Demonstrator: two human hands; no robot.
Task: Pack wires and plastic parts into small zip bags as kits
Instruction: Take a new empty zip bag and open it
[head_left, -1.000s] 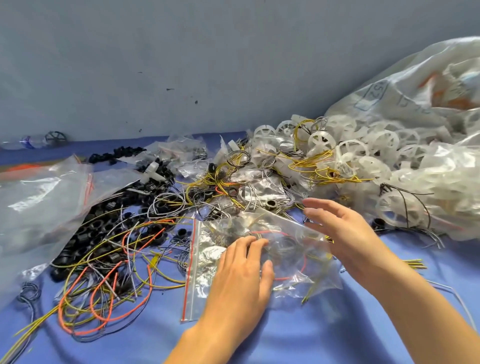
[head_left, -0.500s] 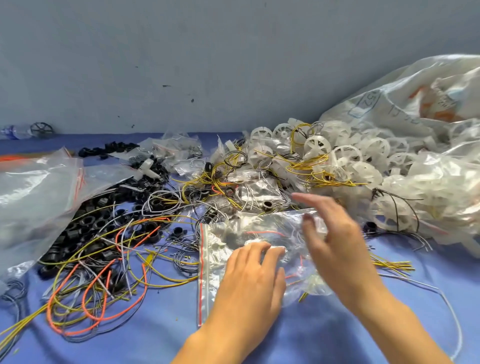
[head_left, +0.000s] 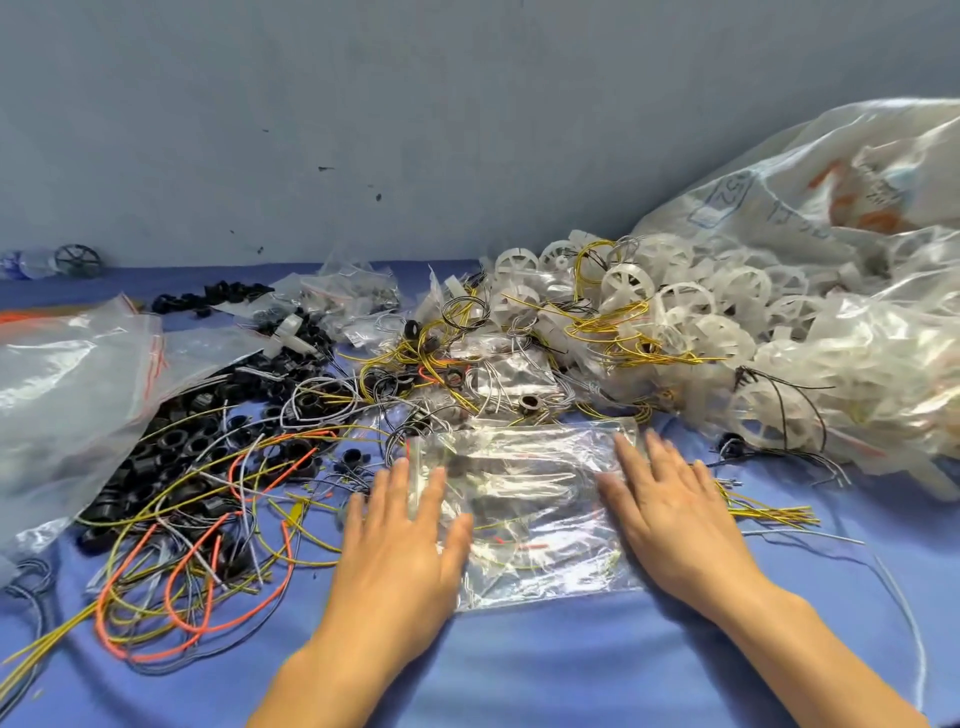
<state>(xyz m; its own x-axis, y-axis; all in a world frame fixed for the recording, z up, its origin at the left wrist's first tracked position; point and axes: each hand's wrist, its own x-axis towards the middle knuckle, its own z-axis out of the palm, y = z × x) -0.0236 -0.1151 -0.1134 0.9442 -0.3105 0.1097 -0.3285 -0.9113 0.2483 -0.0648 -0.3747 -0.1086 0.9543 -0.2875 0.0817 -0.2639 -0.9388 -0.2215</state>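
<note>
A clear zip bag (head_left: 524, 499) with wires and dark parts inside lies flat on the blue cloth in front of me. My left hand (head_left: 405, 540) rests palm down on its left end, fingers spread over the red zip strip. My right hand (head_left: 670, 514) lies flat on its right end, fingers apart. Neither hand grips anything. Loose orange, yellow and grey wires (head_left: 208, 545) tangle at the left, over black plastic rings (head_left: 171, 452). White plastic wheels (head_left: 675, 306) pile up behind the bag.
A large clear bag (head_left: 67, 395) lies at the left. A big plastic sack (head_left: 831, 234) of white wheels fills the right. Small filled zip bags (head_left: 353, 296) sit near the blue wall. Yellow wires (head_left: 769, 512) lie right of my right hand.
Both hands have spread apart along the zip bag, left hand to its zip end and right hand to the far end. The bag now lies flatter.
</note>
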